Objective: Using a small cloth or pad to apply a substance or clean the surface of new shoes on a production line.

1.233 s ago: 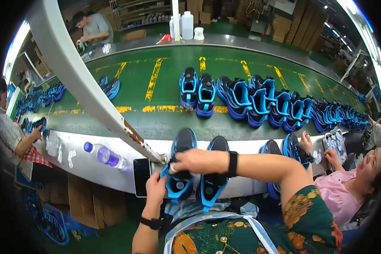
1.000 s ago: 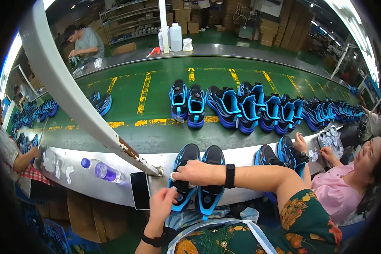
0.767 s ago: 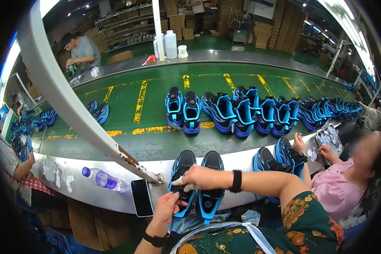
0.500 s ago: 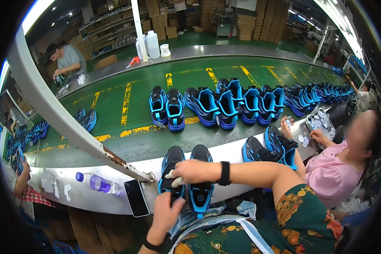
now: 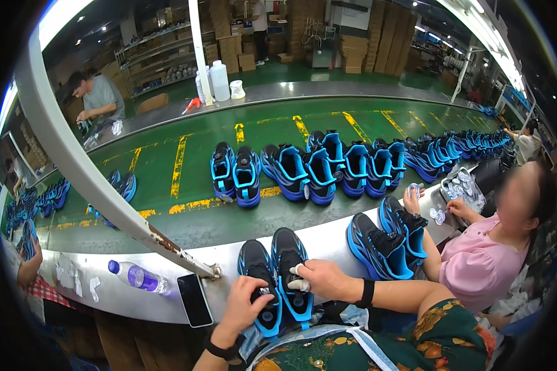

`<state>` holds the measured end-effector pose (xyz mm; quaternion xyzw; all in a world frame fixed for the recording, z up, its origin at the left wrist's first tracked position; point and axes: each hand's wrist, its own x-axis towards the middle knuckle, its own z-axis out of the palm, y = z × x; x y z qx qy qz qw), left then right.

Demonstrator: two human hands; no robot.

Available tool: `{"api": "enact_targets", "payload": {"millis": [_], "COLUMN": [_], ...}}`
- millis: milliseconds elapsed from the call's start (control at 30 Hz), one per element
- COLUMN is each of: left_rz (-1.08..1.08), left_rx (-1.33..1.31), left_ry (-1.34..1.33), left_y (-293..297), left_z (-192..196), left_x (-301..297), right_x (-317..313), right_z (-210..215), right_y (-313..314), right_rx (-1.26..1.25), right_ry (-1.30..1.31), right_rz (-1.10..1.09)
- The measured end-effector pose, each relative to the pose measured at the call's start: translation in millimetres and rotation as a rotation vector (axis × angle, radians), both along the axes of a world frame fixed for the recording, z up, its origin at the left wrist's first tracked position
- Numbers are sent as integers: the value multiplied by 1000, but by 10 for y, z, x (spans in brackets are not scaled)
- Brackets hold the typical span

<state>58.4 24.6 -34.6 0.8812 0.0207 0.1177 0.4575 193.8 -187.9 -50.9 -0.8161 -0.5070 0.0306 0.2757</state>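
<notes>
We are in a shoe factory, on an assembly line. A long green conveyor belt with yellow markings carries rows of black-and-blue sneakers past us. Workers sit along both sides, and stacked cardboard boxes and storage shelves fill the hall behind.

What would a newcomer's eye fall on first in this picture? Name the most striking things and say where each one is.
First, the pair of black-and-blue shoes at the near table edge, the left hand and right hand resting on them. Behind, a long row of matching shoes runs along the green conveyor belt.
</notes>
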Motion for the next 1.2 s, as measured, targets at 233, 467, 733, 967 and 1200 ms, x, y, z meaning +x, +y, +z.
{"api": "enact_targets", "payload": {"millis": [233,467,733,967,1200], "left_rz": [-58,3,20,-138,-26], "left_rx": [-33,-37,-138,-297,-249], "left_ry": [86,165,169,85,119], "left_y": [25,15,44,255,176], "left_z": [-33,2,38,-160,-91], "left_x": [49,82,65,-21,-7], "right_x": [9,98,103,82,39], "right_z": [264,200,123,213,173], "right_y": [-55,33,88,209,278], "right_rx": [-27,134,89,0,-26], "right_ry": [189,227,307,-103,-114], "right_rz": [59,114,63,-11,-18]}}
